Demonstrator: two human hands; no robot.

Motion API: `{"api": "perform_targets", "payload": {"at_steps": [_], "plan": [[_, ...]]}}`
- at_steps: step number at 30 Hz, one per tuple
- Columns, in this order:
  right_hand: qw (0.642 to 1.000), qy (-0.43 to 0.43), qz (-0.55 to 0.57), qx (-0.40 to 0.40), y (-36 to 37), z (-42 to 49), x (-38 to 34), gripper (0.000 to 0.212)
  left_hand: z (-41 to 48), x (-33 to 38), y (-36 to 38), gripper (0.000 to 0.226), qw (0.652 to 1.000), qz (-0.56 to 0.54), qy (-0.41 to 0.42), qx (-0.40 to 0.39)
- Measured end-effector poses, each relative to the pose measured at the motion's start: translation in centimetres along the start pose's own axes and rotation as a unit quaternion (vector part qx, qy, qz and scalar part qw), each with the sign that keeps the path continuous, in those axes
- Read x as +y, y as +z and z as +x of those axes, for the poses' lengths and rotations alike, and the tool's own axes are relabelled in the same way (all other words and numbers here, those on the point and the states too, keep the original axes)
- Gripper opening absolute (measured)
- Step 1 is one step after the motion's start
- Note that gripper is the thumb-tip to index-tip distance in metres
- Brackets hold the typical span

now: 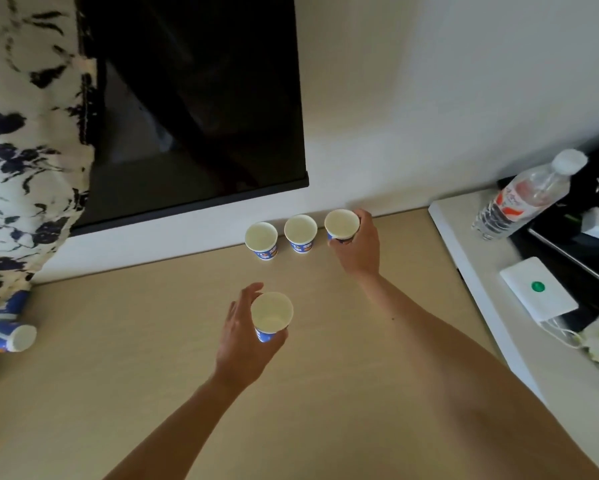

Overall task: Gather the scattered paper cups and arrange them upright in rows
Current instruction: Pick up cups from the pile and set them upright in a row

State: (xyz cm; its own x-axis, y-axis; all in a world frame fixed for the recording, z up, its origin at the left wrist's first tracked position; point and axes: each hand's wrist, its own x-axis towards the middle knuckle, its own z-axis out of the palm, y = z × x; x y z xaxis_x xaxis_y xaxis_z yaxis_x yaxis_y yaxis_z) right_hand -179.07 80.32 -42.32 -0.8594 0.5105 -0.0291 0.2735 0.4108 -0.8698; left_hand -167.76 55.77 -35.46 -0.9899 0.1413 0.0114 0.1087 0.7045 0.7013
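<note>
Now the right hand point(358, 251) curls around an upright cup point(341, 224), closing a row with two standing cups point(300, 233) just left of it. The left hand point(240, 341), nearer the body, grips another cup point(272, 315), mouth up; the row lies ahead of it, running side to side. Toppled cups point(8, 336) lie well out to its left, likely that hand's next reach.

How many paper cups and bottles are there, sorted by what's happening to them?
Cups standing free: 2
Cups held, one in the left hand, one in the right hand: 2
Cups lying at the left edge: 2, one half hidden by the curtain
Water bottle: 1
Total: 7
</note>
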Motion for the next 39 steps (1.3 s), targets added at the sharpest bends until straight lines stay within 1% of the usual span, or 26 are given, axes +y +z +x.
{"api": "perform_targets", "payload": {"at_steps": [9, 13, 15, 17, 18, 20, 21, 22, 23, 24, 26, 27, 28, 30, 36, 38, 39], "plan": [[0.999, -0.015, -0.014, -0.026, 1.3, 2.0, 1.5, 0.064, 1.1, 0.1, 0.9, 0.080, 1.000, -0.014, -0.019, -0.007], [0.999, -0.010, -0.015, -0.035, 1.6, 2.2, 2.1, 0.072, 1.1, 0.2, 1.0, 0.080, 1.000, -0.014, -0.023, -0.011], [1.000, 0.003, -0.013, -0.026, 1.5, 1.9, 2.3, 0.083, 1.1, 0.2, 0.9, 0.080, 1.000, -0.014, -0.026, -0.010], [0.999, 0.029, -0.036, 0.000, 1.1, 0.7, 2.5, 0.092, 1.2, 0.4, 0.8, 0.080, 0.999, -0.017, -0.029, -0.008], [0.999, 0.028, -0.042, 0.014, 0.8, -0.4, 2.5, 0.094, 1.3, 0.5, 0.7, 0.080, 0.999, -0.019, -0.030, -0.007], [0.999, -0.015, 0.004, 0.029, 0.0, -3.5, 2.4, 0.087, 1.4, 0.9, 0.6, 0.080, 0.999, -0.025, -0.031, -0.007], [0.998, -0.044, 0.043, 0.016, -0.4, -5.2, 2.2, 0.078, 1.5, 1.1, 0.6, 0.080, 0.999, -0.027, -0.030, -0.007], [0.994, -0.069, 0.078, -0.019, -0.8, -6.7, 1.9, 0.069, 1.6, 1.4, 0.7, 0.079, 0.999, -0.030, -0.027, -0.007], [0.988, -0.085, 0.099, -0.077, -1.3, -8.0, 1.6, 0.063, 1.7, 1.7, 0.7, 0.079, 0.999, -0.033, -0.023, -0.010], [0.979, -0.094, 0.103, -0.152, -1.7, -9.0, 1.2, 0.062, 1.8, 2.0, 0.8, 0.079, 0.999, -0.035, -0.021, -0.013], [0.946, -0.103, 0.077, -0.296, -2.4, -10.4, 0.5, 0.072, 2.1, 2.8, 0.9, 0.080, 0.999, -0.039, -0.017, -0.023], [0.932, -0.108, 0.065, -0.341, -2.6, -10.9, 0.3, 0.077, 2.3, 3.3, 1.0, 0.080, 0.999, -0.042, -0.016, -0.030], [0.924, -0.111, 0.062, -0.360, -2.7, -11.2, 0.2, 0.078, 2.5, 3.7, 1.2, 0.081, 0.998, -0.045, -0.017, -0.035], [0.927, -0.109, 0.082, -0.351, -2.9, -11.7, 0.0, 0.077, 2.7, 4.4, 1.5, 0.082, 0.998, -0.045, -0.020, -0.045], [0.952, -0.129, 0.113, -0.255, -3.7, -11.3, 0.2, 0.061, 3.0, 5.7, 2.3, 0.086, 0.996, -0.062, -0.003, -0.068], [0.964, -0.116, 0.112, -0.213, -4.4, -10.5, 0.8, 0.060, 3.0, 5.6, 2.5, 0.092, 0.995, -0.063, 0.003, -0.078], [0.972, -0.103, 0.114, -0.177, -4.8, -10.0, 1.2, 0.060, 2.9, 5.5, 2.5, 0.094, 0.995, -0.061, 0.000, -0.082]]}}
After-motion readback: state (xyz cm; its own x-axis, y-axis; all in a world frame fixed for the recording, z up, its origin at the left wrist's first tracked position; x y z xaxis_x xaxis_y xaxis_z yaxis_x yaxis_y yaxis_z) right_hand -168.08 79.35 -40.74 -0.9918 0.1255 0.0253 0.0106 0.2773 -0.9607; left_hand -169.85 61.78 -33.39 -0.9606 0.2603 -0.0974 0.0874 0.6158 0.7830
